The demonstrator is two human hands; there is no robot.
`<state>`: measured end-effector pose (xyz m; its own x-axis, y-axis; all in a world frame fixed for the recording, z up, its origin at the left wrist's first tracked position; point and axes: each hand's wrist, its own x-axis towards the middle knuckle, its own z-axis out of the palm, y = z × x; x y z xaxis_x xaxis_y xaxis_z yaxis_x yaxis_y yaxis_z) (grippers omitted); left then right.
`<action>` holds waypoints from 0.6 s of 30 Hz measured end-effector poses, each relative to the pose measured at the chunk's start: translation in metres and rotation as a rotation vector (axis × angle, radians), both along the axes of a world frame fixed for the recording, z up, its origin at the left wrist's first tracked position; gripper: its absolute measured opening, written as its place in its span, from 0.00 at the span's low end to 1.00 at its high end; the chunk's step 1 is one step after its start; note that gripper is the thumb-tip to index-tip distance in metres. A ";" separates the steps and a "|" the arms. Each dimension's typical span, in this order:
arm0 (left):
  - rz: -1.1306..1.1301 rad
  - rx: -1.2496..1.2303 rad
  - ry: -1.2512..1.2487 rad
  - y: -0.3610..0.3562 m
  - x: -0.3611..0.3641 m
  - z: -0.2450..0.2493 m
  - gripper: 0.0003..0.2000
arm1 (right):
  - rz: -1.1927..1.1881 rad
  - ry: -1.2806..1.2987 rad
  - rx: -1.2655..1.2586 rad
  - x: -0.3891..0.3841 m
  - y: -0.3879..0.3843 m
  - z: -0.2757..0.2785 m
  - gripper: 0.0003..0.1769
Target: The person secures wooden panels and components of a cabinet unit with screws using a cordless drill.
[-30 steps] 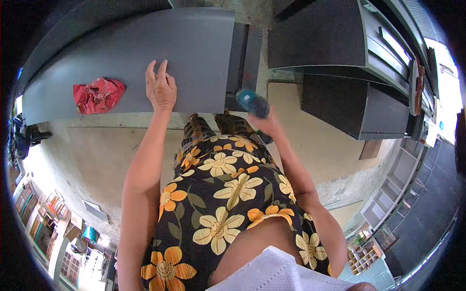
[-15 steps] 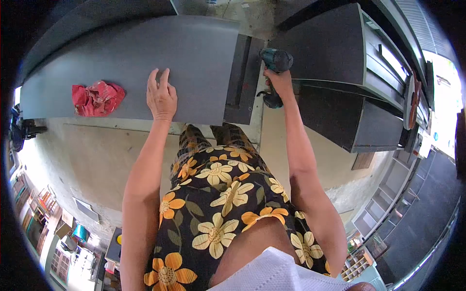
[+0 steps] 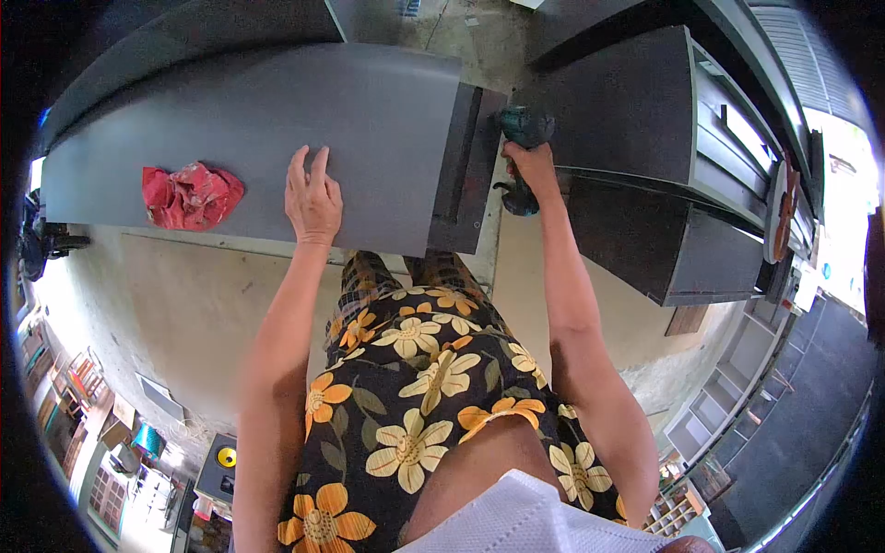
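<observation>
The left hand (image 3: 313,198) lies flat on the near edge of the grey panel (image 3: 369,111), fingers spread, its grip wide and holding nothing. A crumpled red rag (image 3: 191,195) sits on the panel, left of that hand. At the panel's right end, the right hand (image 3: 533,168) has its grip closed round the handle of a cordless drill (image 3: 522,124), just beside the dark end board (image 3: 470,166). The drill looks rigid and bottom-heavy with its battery, so the handle is the surest hold. The panel looks stiff and smooth, probably slippery. Beyond the panel's right end stand dark cabinets (image 3: 627,101).
</observation>
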<state>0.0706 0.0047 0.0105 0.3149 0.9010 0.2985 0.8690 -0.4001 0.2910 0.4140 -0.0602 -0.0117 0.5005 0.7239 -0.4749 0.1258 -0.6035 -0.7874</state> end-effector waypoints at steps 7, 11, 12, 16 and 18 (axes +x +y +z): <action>0.007 -0.044 -0.015 -0.001 -0.001 0.003 0.19 | 0.152 -0.041 -0.076 0.010 0.006 -0.007 0.15; -0.017 -0.027 -0.034 -0.002 0.001 0.007 0.21 | -0.010 -0.063 -0.085 0.002 0.006 -0.018 0.15; -0.020 -0.042 -0.040 -0.003 0.001 0.009 0.21 | 0.089 -0.099 -0.110 0.004 0.006 -0.024 0.16; -0.064 -0.051 -0.028 -0.006 -0.002 0.006 0.22 | 0.126 -0.527 -0.239 -0.017 -0.001 0.010 0.21; -0.102 -0.004 -0.048 -0.004 -0.004 0.008 0.23 | 0.089 -0.421 -0.189 -0.027 -0.018 0.011 0.21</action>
<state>0.0666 0.0008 0.0180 0.3909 0.8659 0.3119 0.8087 -0.4850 0.3328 0.3869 -0.0785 -0.0005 0.6176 0.6933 -0.3712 0.4689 -0.7036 -0.5340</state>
